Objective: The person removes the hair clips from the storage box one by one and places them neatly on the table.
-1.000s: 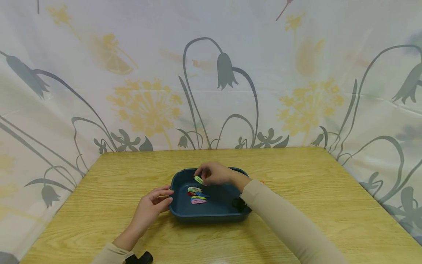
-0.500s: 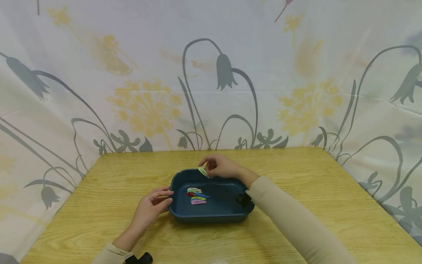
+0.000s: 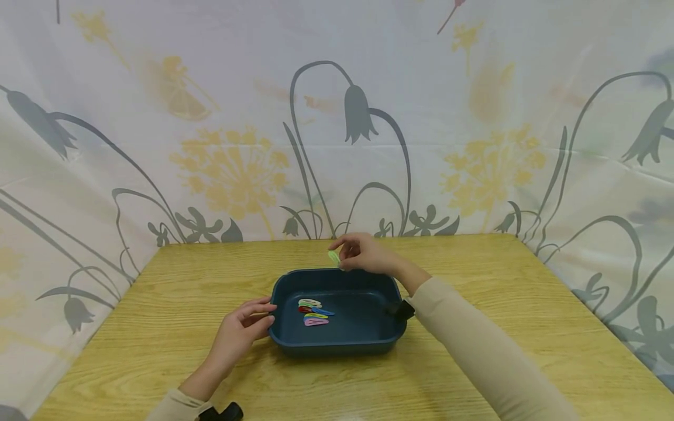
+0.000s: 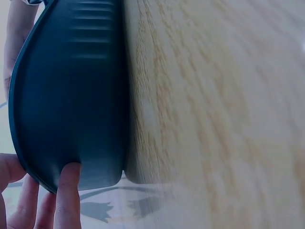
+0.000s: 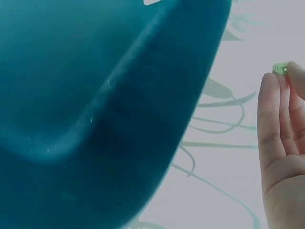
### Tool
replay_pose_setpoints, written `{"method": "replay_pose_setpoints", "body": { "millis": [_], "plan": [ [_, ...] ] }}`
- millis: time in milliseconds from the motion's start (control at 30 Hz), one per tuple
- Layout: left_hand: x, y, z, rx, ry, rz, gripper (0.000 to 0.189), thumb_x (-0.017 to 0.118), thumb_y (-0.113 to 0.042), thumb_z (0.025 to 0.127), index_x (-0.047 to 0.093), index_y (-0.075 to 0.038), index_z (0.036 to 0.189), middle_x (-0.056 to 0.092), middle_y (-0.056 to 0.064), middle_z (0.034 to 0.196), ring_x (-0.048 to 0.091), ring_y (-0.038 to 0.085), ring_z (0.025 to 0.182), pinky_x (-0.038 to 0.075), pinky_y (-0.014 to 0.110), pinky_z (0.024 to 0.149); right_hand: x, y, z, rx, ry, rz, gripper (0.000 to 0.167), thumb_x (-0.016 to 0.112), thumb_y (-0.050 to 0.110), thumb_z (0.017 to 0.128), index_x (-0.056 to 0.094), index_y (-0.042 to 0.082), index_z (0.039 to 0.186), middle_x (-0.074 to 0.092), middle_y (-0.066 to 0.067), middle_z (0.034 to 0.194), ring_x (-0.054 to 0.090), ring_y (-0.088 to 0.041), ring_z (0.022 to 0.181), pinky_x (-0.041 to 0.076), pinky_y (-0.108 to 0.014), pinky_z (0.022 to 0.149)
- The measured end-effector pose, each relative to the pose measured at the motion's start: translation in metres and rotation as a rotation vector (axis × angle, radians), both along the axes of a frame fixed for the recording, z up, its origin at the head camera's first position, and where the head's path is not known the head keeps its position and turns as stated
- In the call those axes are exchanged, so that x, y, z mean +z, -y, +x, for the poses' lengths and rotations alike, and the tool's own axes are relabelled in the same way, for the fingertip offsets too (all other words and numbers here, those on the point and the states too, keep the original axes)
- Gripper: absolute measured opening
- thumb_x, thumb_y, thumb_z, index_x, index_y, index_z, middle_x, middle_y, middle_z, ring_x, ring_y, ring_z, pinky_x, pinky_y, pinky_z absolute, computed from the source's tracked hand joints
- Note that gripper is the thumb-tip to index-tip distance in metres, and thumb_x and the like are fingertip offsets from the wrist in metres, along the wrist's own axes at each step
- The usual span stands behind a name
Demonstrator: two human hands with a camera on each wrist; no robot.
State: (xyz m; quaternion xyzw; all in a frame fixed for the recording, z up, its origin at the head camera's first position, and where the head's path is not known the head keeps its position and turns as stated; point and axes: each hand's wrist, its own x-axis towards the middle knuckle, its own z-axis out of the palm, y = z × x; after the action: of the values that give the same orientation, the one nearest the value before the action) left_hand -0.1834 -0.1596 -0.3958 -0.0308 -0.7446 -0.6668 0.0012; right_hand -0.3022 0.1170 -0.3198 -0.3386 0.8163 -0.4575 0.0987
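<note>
Inside a dark blue plastic tray [image 3: 363,339] lie several snap hair clips, among them a pink clip [image 3: 316,322] and a blue clip [image 3: 322,312]. My left hand [image 3: 244,323] holds the tray's left side, and in the left wrist view its fingertips [image 4: 70,174] lie at the rim and outer wall. Just past the tray's far rim, my right hand [image 3: 365,254] pinches a light green hair clip [image 3: 334,257] between thumb and fingers. That clip [image 5: 280,68] also shows in the right wrist view, mostly covered by the fingertips.
The tray stands on a wood-grain table [image 3: 174,304]. A patterned curtain [image 3: 337,146] hangs along the table's back and sides. A black wrist mount [image 3: 405,310] on the right sleeve overlaps the tray's right rim in the head view.
My right hand has carried the light green hair clip up out of the tray, backward and slightly right, past the far rim. The left hand has stayed on the tray.
</note>
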Motion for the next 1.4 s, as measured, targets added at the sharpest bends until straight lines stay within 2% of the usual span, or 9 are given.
{"method": "replay_pose_setpoints", "body": {
  "millis": [133, 300, 533, 633, 867, 1100, 1400],
  "plan": [
    [0.0, 0.0, -0.001, -0.001, -0.001, -0.001, 0.028, 0.062, 0.001, 0.087, 0.06, 0.011, 0.114, 0.047, 0.015, 0.132, 0.058, 0.03, 0.106, 0.055, 0.03, 0.076, 0.003, -0.007, 0.0, -0.025, -0.024, -0.006, 0.034, 0.064, -0.004, 0.084, 0.059, -0.002, 0.117, 0.058, -0.008, 0.084, 0.058, -0.02, 0.071, 0.055, -0.038, 0.067],
    [0.0, 0.0, -0.001, 0.004, -0.002, -0.013, 0.028, 0.062, 0.001, 0.087, 0.061, 0.01, 0.114, 0.048, 0.015, 0.132, 0.058, 0.03, 0.105, 0.055, 0.03, 0.076, 0.005, -0.015, -0.001, -0.056, -0.024, -0.008, 0.035, 0.065, -0.002, 0.084, 0.06, 0.003, 0.118, 0.059, -0.008, 0.085, 0.058, -0.022, 0.073, 0.054, -0.043, 0.069],
    [0.0, 0.0, 0.0, 0.002, 0.004, -0.006, 0.028, 0.062, 0.001, 0.087, 0.06, 0.011, 0.114, 0.047, 0.015, 0.132, 0.058, 0.03, 0.105, 0.055, 0.03, 0.076, 0.006, -0.026, 0.0, -0.066, -0.02, -0.014, 0.035, 0.066, -0.001, 0.083, 0.06, 0.002, 0.117, 0.06, -0.008, 0.085, 0.059, -0.023, 0.074, 0.053, -0.032, 0.067],
    [0.0, 0.0, 0.0, 0.005, 0.003, -0.006, 0.028, 0.062, 0.002, 0.087, 0.061, 0.011, 0.114, 0.048, 0.015, 0.132, 0.059, 0.03, 0.105, 0.055, 0.03, 0.075, 0.005, -0.031, 0.001, -0.069, -0.014, -0.021, 0.035, 0.066, -0.001, 0.083, 0.06, 0.002, 0.117, 0.06, -0.008, 0.086, 0.059, -0.023, 0.074, 0.053, -0.035, 0.068],
    [0.0, 0.0, 0.0, 0.011, -0.002, -0.012, 0.028, 0.062, 0.001, 0.087, 0.061, 0.01, 0.113, 0.048, 0.015, 0.132, 0.059, 0.029, 0.103, 0.056, 0.03, 0.075, 0.003, -0.042, 0.005, -0.085, -0.009, -0.035, 0.034, 0.066, -0.002, 0.084, 0.059, 0.0, 0.117, 0.06, -0.009, 0.086, 0.059, -0.023, 0.075, 0.052, -0.051, 0.073],
    [-0.001, 0.0, -0.002, 0.008, 0.002, -0.008, 0.029, 0.062, 0.0, 0.087, 0.061, 0.01, 0.114, 0.048, 0.014, 0.132, 0.059, 0.03, 0.105, 0.056, 0.03, 0.075, 0.0, -0.056, 0.008, -0.107, 0.011, -0.035, 0.034, 0.064, -0.001, 0.086, 0.057, -0.001, 0.119, 0.059, -0.011, 0.087, 0.06, -0.028, 0.077, 0.054, -0.035, 0.069],
    [-0.002, 0.0, -0.002, 0.008, 0.001, -0.01, 0.029, 0.063, 0.0, 0.087, 0.061, 0.01, 0.114, 0.048, 0.015, 0.132, 0.058, 0.03, 0.106, 0.055, 0.03, 0.075, -0.008, -0.075, 0.011, -0.15, 0.063, -0.078, 0.036, 0.063, 0.0, 0.086, 0.055, -0.005, 0.121, 0.057, -0.013, 0.086, 0.059, -0.041, 0.083, 0.056, -0.035, 0.07]
  ]
}}
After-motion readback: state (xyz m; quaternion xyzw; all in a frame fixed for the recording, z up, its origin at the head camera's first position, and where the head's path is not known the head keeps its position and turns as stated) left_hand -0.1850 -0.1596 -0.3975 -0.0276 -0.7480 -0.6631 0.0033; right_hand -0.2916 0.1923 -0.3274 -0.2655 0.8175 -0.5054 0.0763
